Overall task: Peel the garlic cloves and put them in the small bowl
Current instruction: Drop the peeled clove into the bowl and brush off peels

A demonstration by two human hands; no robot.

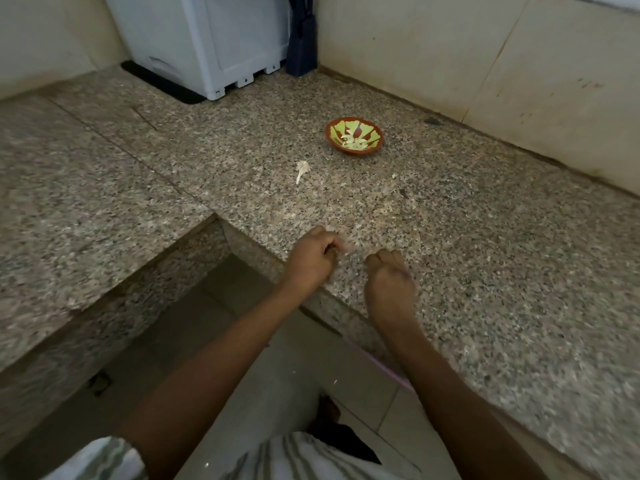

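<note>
Peeled cloves (353, 139) lie in the small bowl (375, 133), far back on the granite counter (485, 254), a garlic stalk (302, 169) nearby. At the front edge, the left hand (311, 261) and right hand (389, 282) are curled; what they hold, if anything, cannot be told. Open granite stretches between them and the bowl.

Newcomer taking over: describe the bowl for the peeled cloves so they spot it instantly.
Start at the speckled granite counter and look to its far end, right of the white appliance. The small bowl sits there alone, beyond the dry garlic stalk. It is the only dish: brown-red rim, yellow-green inside, pale cloves in it.
</note>
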